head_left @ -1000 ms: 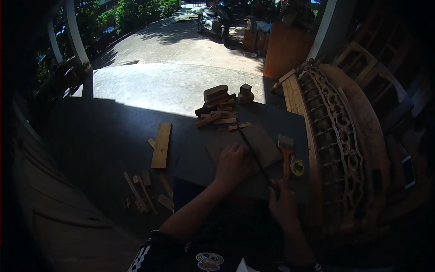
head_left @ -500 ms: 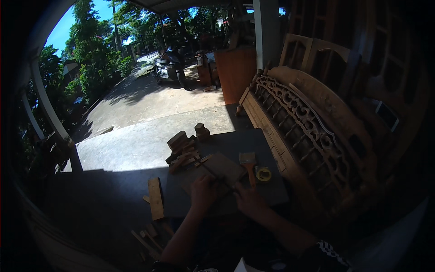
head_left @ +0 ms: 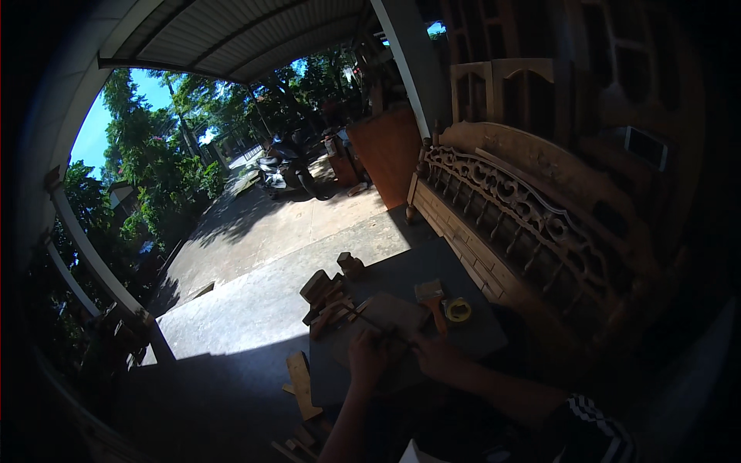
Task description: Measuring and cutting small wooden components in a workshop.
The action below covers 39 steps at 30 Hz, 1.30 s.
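On the dark work table (head_left: pixel 414 258) lies a brown board (head_left: pixel 397 307), with a long slim dark tool (head_left: pixel 386 329) across it. My right hand (head_left: pixel 430 355) grips the near end of this tool. My left hand (head_left: pixel 367 356) has curled fingers on the board beside the tool; what they hold is hidden in shadow. A pile of wooden offcuts (head_left: pixel 324 297) and a small block (head_left: pixel 349 264) sit beyond my hands. A paintbrush (head_left: pixel 434 307) and a yellow tape roll (head_left: pixel 458 309) lie to the right.
A carved wooden bench (head_left: pixel 509 201) runs along the right, with a phone (head_left: pixel 645 148) on furniture behind it. Loose planks (head_left: pixel 301 382) lie left of the table. A scooter (head_left: pixel 282 171) stands on the sunlit driveway beside an orange panel (head_left: pixel 384 154).
The camera view has tilted upward, bringing in the roof and trees and shifting the table lower. My hands remain at the board, the right one on the tool.
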### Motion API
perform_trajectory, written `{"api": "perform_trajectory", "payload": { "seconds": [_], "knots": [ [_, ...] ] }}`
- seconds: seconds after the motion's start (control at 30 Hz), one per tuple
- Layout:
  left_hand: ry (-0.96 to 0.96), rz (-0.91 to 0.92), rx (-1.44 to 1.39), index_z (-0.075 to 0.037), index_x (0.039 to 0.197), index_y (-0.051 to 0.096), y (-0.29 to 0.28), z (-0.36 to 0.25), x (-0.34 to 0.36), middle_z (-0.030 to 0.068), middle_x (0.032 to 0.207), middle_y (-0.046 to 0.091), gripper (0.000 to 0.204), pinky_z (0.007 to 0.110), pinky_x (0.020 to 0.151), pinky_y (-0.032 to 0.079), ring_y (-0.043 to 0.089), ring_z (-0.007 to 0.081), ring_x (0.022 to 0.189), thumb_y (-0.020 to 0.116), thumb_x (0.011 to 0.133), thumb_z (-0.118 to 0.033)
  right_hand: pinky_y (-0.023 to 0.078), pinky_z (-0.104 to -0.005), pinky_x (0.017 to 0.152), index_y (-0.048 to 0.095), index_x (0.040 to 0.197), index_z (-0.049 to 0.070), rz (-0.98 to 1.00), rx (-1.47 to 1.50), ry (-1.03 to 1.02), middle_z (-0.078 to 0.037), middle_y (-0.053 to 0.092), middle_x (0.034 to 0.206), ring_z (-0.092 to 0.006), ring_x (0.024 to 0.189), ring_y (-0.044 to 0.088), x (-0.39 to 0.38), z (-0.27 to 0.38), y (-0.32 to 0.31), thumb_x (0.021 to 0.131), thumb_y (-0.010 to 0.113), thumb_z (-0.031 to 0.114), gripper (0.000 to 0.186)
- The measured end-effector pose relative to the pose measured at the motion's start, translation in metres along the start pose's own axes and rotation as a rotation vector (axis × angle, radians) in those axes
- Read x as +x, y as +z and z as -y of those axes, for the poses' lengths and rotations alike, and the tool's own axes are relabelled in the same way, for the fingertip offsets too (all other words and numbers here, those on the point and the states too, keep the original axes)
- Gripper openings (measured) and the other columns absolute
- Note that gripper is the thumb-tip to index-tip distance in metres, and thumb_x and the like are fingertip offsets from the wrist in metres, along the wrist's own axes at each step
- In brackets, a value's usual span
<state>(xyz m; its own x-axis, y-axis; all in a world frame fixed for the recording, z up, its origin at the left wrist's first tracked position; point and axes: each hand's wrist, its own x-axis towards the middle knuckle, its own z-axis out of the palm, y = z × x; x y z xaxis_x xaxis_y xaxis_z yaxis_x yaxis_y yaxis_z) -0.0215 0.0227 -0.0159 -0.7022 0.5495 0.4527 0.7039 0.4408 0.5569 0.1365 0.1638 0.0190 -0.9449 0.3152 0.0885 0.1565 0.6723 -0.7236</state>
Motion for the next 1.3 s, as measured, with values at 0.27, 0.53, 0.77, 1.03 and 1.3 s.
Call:
{"api": "perform_trajectory", "payload": {
  "seconds": [0.27,0.53,0.77,1.03,1.3],
  "knots": [
    [0.047,0.059,0.009,-0.001,0.100,0.073,0.000,-0.016,0.002,0.0214,0.099,0.069,0.021,0.049,0.084,0.054,0.067,0.0417,0.096,0.072,0.086,-0.017,0.056,-0.0586,0.076,0.051,0.131,0.009,-0.019,0.030,-0.044,-0.026,0.071,0.094,-0.0478,0.088,0.070,-0.017,-0.010,-0.002,0.102,0.054,0.022,0.032],
    [0.136,0.106,-0.033,0.001,0.093,0.071,-0.004,0.005,0.011,0.0186,0.087,0.069,0.022,0.045,0.079,0.053,0.069,0.0374,0.086,0.077,0.084,-0.018,0.057,-0.0543,0.080,0.050,0.142,0.007,-0.129,-0.036,-0.188,-0.025,0.072,0.096,-0.0411,0.096,0.072,0.008,-0.014,0.014,0.088,0.058,0.007,0.055],
    [0.144,-0.015,0.016,-0.001,0.088,0.072,0.003,-0.006,0.014,0.0122,0.082,0.072,0.023,0.038,0.074,0.052,0.068,0.0227,0.076,0.081,0.088,-0.023,0.059,-0.0522,0.075,0.051,0.141,0.005,-0.009,-0.066,-0.031,-0.025,0.072,0.094,-0.0393,0.088,0.074,-0.064,-0.014,-0.022,0.090,0.062,0.014,0.053],
    [0.178,0.038,0.053,0.001,0.091,0.069,-0.009,-0.001,0.012,0.0158,0.087,0.070,0.015,0.045,0.081,0.052,0.068,0.0333,0.086,0.076,0.082,-0.009,0.059,-0.0512,0.071,0.050,0.138,0.002,-0.018,0.022,-0.065,-0.024,0.072,0.088,-0.0407,0.085,0.074,-0.055,-0.015,-0.024,0.088,0.058,0.005,0.050],
    [0.082,-0.017,0.111,0.002,0.092,0.069,0.002,-0.035,0.001,0.0181,0.094,0.071,0.013,0.047,0.080,0.052,0.069,0.0370,0.088,0.073,0.083,-0.006,0.058,-0.0526,0.065,0.052,0.126,0.005,-0.100,-0.009,-0.121,-0.022,0.071,0.081,-0.0419,0.078,0.074,-0.026,-0.019,-0.009,0.089,0.058,0.007,0.038]
  ]
}}
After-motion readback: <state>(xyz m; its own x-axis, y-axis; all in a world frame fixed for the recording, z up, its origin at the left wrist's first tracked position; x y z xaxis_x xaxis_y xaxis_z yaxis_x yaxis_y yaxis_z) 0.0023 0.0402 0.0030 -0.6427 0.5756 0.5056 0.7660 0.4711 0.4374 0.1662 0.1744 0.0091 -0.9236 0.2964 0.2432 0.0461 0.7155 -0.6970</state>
